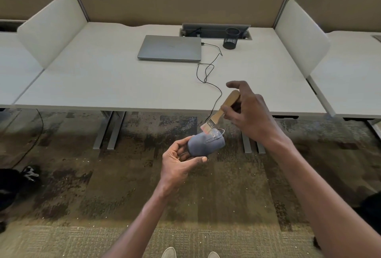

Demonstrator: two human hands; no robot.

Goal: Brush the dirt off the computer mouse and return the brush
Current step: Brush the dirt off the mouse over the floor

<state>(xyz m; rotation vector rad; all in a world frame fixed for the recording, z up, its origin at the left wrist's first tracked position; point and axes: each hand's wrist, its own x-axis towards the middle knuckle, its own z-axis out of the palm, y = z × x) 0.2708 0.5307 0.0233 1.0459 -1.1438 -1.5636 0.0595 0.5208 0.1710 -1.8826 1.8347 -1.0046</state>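
A grey-blue computer mouse [203,144] is held in front of the desk edge, above the carpet, by my left hand [181,160], whose fingers and thumb curl round its rear end. My right hand [246,109] grips the wooden handle of a small flat paintbrush [220,113]. The brush slants down to the left and its bristles touch the front top of the mouse. The mouse's black cable [208,72] runs up across the desk to the laptop.
A closed grey laptop [170,47] lies at the back of the pale desk [103,80]. A black mesh pen cup [231,38] stands to its right beside a cable hatch. White side dividers flank the desk. Specks lie on the patterned carpet below.
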